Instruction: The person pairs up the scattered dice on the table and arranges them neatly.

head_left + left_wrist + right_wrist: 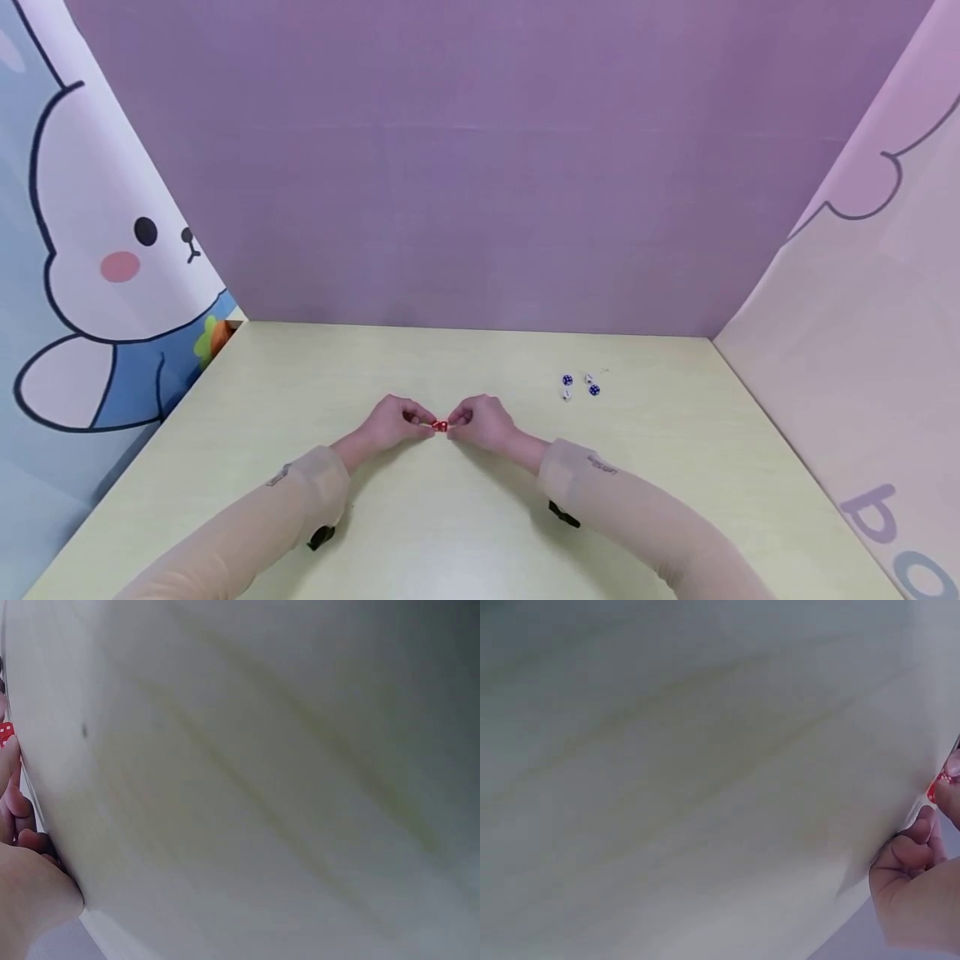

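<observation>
Both hands meet over the middle of the table, fingertips around red dice (440,427) with white dots. My left hand (397,421) pinches at their left side with thumb and fingertips. From the opposite side my right hand (483,423) pinches in the same way. In the left wrist view a red die (6,730) shows at the left edge beside the left fingertips. At the right edge of the right wrist view, red with white dots (932,793) peeks out by the right fingers. Fingers cover much of the dice, so their number is hidden.
Right of the hands lie two blue dice with white dots, one left (567,380) and one right (594,390). Small white pieces with dark marks (566,396) lie among them. A purple panel (480,167) rises behind the pale table (450,533); printed panels flank both sides.
</observation>
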Demonstrator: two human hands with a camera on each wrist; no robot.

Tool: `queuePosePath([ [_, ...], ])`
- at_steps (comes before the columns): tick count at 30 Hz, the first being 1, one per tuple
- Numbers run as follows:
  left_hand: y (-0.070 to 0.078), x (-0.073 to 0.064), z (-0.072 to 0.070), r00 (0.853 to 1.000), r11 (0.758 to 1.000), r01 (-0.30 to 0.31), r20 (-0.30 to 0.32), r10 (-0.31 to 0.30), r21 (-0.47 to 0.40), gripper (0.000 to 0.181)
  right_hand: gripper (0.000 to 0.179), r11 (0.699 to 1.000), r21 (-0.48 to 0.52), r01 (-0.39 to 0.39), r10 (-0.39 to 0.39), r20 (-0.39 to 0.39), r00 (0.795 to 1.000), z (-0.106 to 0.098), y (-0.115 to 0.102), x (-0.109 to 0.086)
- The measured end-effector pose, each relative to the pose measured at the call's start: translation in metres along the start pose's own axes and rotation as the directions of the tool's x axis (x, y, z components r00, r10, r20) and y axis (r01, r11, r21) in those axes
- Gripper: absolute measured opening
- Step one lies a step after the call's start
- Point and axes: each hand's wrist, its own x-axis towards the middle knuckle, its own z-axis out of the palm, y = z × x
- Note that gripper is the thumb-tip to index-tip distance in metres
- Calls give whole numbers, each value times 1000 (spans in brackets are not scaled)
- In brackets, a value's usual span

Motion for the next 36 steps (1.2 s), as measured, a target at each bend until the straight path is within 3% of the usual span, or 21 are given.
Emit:
queuePosePath([
  [10, -1, 1, 2, 999, 999, 51, -4, -51, -6, 16, 15, 996, 74, -40, 40, 8, 999, -40, 22, -26],
  [18, -2, 1, 3, 998, 998, 64, -1, -64, -17, 16, 17, 988, 38, -151, 154, -100, 983, -81, 57, -41],
  [24, -3, 2, 4, 997, 997, 76, -5, -76, -16, 17, 18, 985, -13, -174, 169, -193, 967, -109, 84, -48],
  [29, -2, 1, 4, 997, 997, 82, -10, -82, -3, 17, 21, 981, -34, -189, 177, -232, 957, -121, 99, -49],
  [36, -1, 1, 4, 998, 998, 67, -10, -67, -2, 16, 20, 972, -40, -234, 216, -256, 942, -122, 111, -46],
])
